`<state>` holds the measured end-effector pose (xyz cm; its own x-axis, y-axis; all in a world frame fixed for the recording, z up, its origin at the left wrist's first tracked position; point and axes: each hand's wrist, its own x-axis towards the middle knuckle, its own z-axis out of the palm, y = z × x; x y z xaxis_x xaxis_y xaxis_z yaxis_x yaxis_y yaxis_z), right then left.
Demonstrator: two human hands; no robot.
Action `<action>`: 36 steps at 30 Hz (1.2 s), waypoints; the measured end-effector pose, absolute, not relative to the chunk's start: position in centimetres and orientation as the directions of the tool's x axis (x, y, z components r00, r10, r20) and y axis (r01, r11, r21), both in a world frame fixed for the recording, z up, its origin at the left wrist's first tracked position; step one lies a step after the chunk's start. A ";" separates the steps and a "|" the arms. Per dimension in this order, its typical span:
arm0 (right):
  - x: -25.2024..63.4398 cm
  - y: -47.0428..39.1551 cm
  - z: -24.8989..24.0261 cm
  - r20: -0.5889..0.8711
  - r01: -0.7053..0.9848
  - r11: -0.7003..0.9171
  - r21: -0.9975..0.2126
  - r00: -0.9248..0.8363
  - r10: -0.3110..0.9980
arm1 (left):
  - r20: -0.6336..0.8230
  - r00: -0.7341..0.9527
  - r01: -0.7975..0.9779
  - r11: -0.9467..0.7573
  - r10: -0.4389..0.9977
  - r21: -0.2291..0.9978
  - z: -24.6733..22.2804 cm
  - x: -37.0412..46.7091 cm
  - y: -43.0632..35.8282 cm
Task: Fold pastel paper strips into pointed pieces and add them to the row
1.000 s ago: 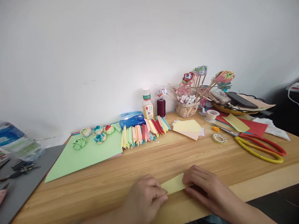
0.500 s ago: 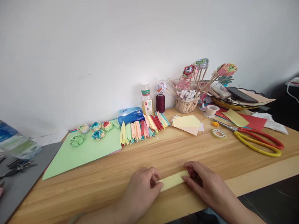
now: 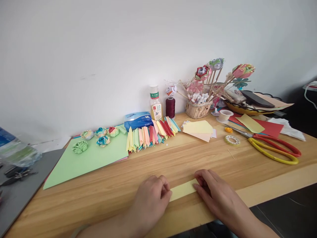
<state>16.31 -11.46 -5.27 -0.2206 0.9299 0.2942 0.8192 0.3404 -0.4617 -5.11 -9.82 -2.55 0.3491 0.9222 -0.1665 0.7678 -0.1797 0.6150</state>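
A narrow yellow strip of paper (image 3: pixel 183 190) stretches between my two hands near the front edge of the wooden table. My left hand (image 3: pixel 154 198) pinches its left end between thumb and curled fingers. At the other end, my right hand (image 3: pixel 215 190) grips the strip the same way, thumb below and fingers above. Beyond the hands lies a row of folded coloured paper pieces (image 3: pixel 151 134), with a stack of pale yellow and peach paper (image 3: pixel 198 129) to its right.
Large scissors (image 3: pixel 272 145), a tape roll (image 3: pixel 232 140) and a toothpick (image 3: pixel 230 153) lie at the right. Paper flowers (image 3: pixel 102 141) rest on a green sheet (image 3: pixel 96 165) at the left. A flower basket (image 3: pixel 198 109), thread spool (image 3: pixel 170 107) and bottle (image 3: pixel 156 103) stand by the wall.
Both hands keep their hold on the yellow paper strip. It shows slightly flatter between them, and the view has shifted a little.
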 end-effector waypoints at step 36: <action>16.7 -11.0 -4.7 0.501 0.733 0.676 -0.082 -0.556 0.663 | 0.266 0.780 0.603 -0.793 0.566 -0.081 -4.5 -4.6 -8.7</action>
<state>16.74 -11.04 -4.75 -0.5556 0.6632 0.5015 0.7325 0.6758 -0.0820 -4.63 -8.67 -4.49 0.7804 0.5660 0.2659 0.6032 -0.7934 -0.0813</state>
